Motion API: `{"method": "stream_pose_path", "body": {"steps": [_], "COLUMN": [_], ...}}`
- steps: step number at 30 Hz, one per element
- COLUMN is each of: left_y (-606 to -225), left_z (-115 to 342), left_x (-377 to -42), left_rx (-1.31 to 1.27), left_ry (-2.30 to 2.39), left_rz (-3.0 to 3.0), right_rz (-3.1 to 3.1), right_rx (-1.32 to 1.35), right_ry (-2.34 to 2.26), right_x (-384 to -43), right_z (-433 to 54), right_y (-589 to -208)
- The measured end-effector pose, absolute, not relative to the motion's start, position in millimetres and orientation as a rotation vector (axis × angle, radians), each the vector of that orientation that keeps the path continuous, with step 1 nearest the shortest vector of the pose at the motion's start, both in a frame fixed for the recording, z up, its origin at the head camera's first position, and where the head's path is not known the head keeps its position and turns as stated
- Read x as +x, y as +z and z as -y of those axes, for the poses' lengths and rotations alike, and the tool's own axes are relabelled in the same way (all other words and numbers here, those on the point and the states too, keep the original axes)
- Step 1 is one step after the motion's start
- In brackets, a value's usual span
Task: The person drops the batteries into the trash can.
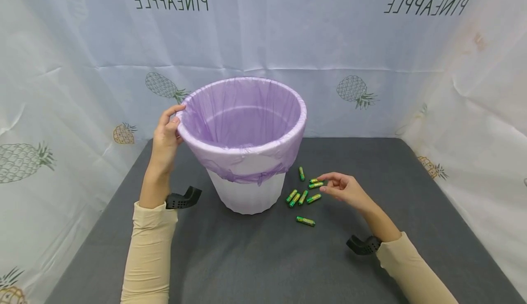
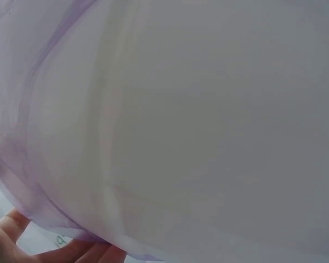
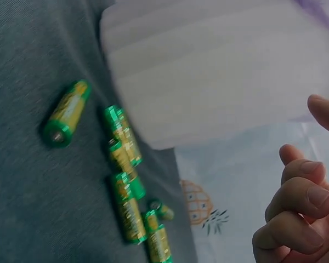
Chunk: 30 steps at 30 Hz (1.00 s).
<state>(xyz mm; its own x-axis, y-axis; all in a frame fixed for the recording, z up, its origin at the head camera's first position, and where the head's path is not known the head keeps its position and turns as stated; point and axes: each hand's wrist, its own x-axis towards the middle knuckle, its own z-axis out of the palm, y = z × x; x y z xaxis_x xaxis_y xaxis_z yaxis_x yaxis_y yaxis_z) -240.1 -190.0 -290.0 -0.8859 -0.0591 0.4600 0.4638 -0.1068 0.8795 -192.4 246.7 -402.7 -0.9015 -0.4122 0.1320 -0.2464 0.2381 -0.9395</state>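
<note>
The bin [image 1: 247,196] stands on the table, at the middle of the head view. A purple bag [image 1: 247,125] lines it and folds over the rim, hanging partway down the outside. At the rim's 9 o'clock, the left hand [image 1: 166,132] grips the bin through the bag; the left wrist view is mostly filled by the pale wall.

Eight batteries [image 1: 303,197], green and yellow, lie on the table toward the bin's 4 o'clock. One battery [image 1: 302,173] sits at the group's 12 o'clock, pointing roughly 12 to 6; another battery [image 1: 305,221] lies at 6 o'clock, a little apart from the rest.

At the batteries' 3 o'clock is the right hand [image 1: 343,189], relaxed, fingers loosely bent and thumb apart, holding nothing. Its fingertips are just beside the nearest ones; whether they touch, I cannot tell.

Black mounts sit at both wrists, next to cream sleeves [image 1: 152,253] reaching in from 7 and 5 o'clock. Under everything is the dark table [image 1: 255,258]. A pale curtain [image 1: 267,29] with pineapple prints and mirrored lettering hangs at 12 o'clock.
</note>
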Motion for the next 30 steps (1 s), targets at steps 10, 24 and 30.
{"method": "stream_pose_path", "body": {"steps": [10,24,30], "left_y": [-290,-292,-292], "left_z": [190,190,189], "left_x": [-240,-241,-242], "left_rx": [-0.431,-0.431,-0.443], "left_ry": [-2.061,-2.056,-2.058], "left_rz": [1.809,1.813,1.806], "right_rz": [-2.43,-2.582,-2.575], "right_rx": [-0.342,-0.009,0.014], "right_ry": [-1.646,-1.473,-1.454], "right_x": [-188,-186,-192], "right_z": [-250,-242,-239], "right_y": [-434,-457,-462]}}
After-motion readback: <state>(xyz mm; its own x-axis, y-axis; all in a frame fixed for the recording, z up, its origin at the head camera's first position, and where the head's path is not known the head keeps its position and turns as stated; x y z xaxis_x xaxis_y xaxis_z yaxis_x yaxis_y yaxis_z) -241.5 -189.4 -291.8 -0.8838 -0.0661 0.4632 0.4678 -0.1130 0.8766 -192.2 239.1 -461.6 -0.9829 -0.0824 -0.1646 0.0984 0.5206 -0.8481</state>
